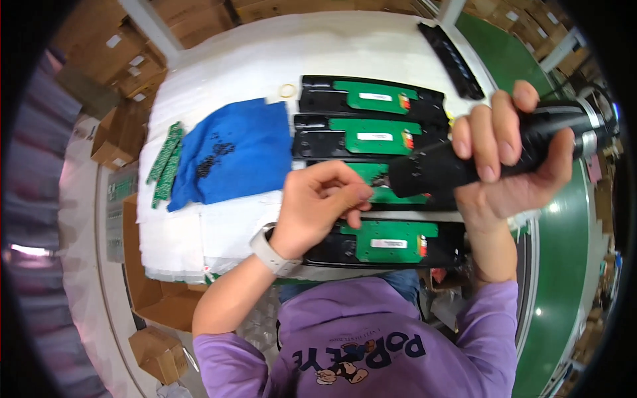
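Observation:
My right hand is wrapped round a thick black electric screwdriver, held tilted with its narrow end pointing left. Close to that end, my left hand has thumb and forefinger pinched together; whatever they hold is too small to make out. Below the tool's tip lies a green circuit board in a black plastic housing, partly covered by hands and tool. Similar boards in housings lie in a column: a nearer one and two farther ones. A blue cloth bears a pile of small black screws.
Narrow green circuit strips lie left of the cloth on the white-covered table. A thin yellowish ring sits beyond it. A long black panel lies far right. Cardboard boxes stand on the floor at left.

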